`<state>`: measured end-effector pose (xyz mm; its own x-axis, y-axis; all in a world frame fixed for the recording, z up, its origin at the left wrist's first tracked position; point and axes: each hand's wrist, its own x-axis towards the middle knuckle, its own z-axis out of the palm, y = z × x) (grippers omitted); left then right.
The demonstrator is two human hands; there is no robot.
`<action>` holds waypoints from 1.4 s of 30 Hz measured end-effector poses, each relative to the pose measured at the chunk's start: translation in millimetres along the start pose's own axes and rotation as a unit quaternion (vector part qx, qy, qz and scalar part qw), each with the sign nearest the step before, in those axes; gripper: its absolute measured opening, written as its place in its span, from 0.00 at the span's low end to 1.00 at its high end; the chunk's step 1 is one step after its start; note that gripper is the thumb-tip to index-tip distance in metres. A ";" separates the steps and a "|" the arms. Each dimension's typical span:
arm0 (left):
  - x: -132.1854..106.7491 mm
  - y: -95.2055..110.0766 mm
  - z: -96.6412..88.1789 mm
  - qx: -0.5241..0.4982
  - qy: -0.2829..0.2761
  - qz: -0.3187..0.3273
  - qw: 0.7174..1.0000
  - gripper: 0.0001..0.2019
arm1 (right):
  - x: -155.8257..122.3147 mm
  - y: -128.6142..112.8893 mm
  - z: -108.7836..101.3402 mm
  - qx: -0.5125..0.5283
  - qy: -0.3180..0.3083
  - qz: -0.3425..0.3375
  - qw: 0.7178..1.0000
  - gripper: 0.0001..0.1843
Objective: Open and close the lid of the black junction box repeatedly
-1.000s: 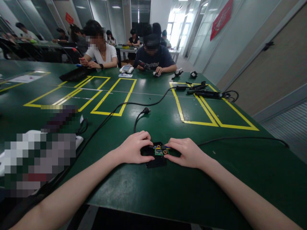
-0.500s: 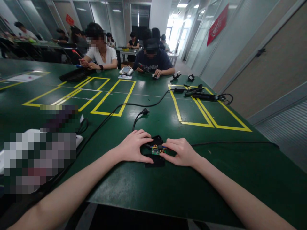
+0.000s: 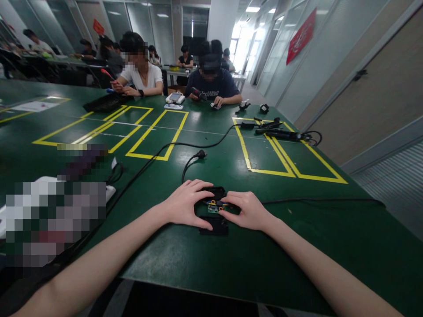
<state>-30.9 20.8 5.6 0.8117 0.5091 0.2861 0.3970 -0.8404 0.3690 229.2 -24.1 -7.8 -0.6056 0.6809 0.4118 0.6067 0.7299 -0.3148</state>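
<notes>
A small green circuit board point(image 3: 213, 209) with copper coils and coloured wires lies between two black plastic case halves. The far case half point(image 3: 218, 192) sits behind the board, and the near case half point(image 3: 218, 226) rests in front of it on the green table. My left hand point(image 3: 183, 202) is spread wide: its thumb touches the near half, while its forefinger reaches to the far half. From the right, my right hand point(image 3: 247, 210) pinches the board's right end between thumb and fingers. Its fingertips partly hide that end and the wires there.
A black cable point(image 3: 317, 200) runs off to the right. Beyond my left hand lies a power plug point(image 3: 201, 154); a longer cord point(image 3: 185, 144) crosses the table. Yellow tape rectangles point(image 3: 167, 155) mark the surface. Black gear point(image 3: 280, 132) lies at right. Two people sit across.
The near case half has shifted slightly toward me, widening the gap to the board. My left thumb has moved slightly with it. My right hand keeps its pinch on the board.
</notes>
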 end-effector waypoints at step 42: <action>1.5 2.0 -2.8 0.018 0.000 -0.113 0.993 0.14 | 2.1 2.1 -3.3 0.029 0.073 0.052 0.996 0.21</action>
<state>-30.0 20.3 9.2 0.7005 0.6854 0.1987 0.5844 -0.7108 0.3915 230.9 -21.3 -4.8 -0.4579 0.7401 0.4925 0.6293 0.6611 -0.4086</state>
